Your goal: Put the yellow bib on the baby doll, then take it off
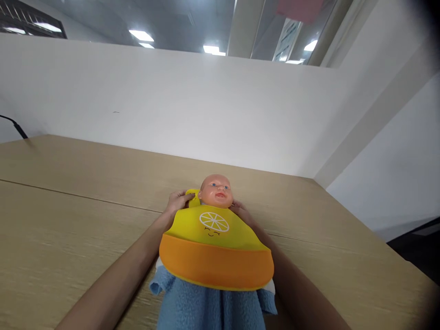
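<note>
A baby doll point(217, 192) in fuzzy blue clothes point(209, 305) lies face up on the wooden table. Over its chest spreads a yellow bib point(185, 227) with an orange pocket point(216, 263), a white citrus slice and a smiling face printed on it. My left hand point(178, 200) pinches the bib's yellow neck strap point(194, 198) beside the doll's head. On the other side, my right hand point(241, 211) is at the doll's neck, its fingertips partly hidden behind the head and bib. What those fingers hold, if anything, does not show.
The wooden table point(85, 233) has seams running across it. Behind it rises a white partition point(192, 105), with another white wall on the right. A black cable point(17, 126) enters at the far left, and a dark object point(417, 243) sits beyond the right table edge.
</note>
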A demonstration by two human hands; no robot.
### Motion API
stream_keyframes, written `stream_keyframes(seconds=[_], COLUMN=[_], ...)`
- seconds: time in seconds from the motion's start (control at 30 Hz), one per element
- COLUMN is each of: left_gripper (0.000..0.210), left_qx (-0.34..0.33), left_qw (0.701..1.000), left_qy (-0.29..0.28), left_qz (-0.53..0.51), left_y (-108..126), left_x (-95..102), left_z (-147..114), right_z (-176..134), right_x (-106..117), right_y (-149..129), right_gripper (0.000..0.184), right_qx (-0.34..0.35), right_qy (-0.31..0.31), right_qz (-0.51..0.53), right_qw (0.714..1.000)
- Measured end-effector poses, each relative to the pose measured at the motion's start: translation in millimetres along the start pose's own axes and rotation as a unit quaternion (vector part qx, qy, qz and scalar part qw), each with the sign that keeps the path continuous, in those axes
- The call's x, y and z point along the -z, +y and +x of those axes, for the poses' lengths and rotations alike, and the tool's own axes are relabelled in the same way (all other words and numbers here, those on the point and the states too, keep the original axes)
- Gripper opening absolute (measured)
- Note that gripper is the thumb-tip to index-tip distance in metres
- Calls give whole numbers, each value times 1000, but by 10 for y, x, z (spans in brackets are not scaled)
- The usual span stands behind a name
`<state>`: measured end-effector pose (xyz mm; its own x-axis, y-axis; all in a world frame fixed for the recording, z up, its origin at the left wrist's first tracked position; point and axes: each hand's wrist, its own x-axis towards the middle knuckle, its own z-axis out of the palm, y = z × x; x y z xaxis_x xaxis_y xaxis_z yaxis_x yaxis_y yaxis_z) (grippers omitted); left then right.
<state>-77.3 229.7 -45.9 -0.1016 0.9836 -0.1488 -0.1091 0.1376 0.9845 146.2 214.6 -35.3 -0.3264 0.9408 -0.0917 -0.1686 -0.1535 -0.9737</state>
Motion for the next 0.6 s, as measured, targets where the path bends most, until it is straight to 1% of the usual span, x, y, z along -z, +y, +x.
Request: stream_keyframes(seconds=[0.13, 0.2, 0.33, 0.4, 0.47, 0.6], left_gripper=[15, 21, 44, 50, 51, 44], left_qx=[-5, -5, 10, 21, 25, 27], left_qw=[1000, 1000, 999, 999, 999, 999], left_qy=[-5, -9, 13, 16, 14, -3], left_qz=[-2, -12, -28, -28, -25, -24], left_y=[-24, -33, -37, -25, 1, 79], left_x=[8, 12, 24, 29, 28, 11], left_z=[25, 34, 48, 45, 26, -48], right_z=[-35, -40, -23, -20, -27, -54], right_x=[-32, -31, -6, 1, -5, -36], right_y=[-35, -38, -23, -20, -21, -26], right_gripper=[37, 34, 23, 19, 19, 24], right_qx=[-1, -5, -1, 2, 3, -9], right_qy=[-3, 0, -15, -16, -11, 7], right_qz=[11, 10, 3, -1, -2, 5], right_qw=[1000, 1000, 1000, 1000, 1000, 1000])
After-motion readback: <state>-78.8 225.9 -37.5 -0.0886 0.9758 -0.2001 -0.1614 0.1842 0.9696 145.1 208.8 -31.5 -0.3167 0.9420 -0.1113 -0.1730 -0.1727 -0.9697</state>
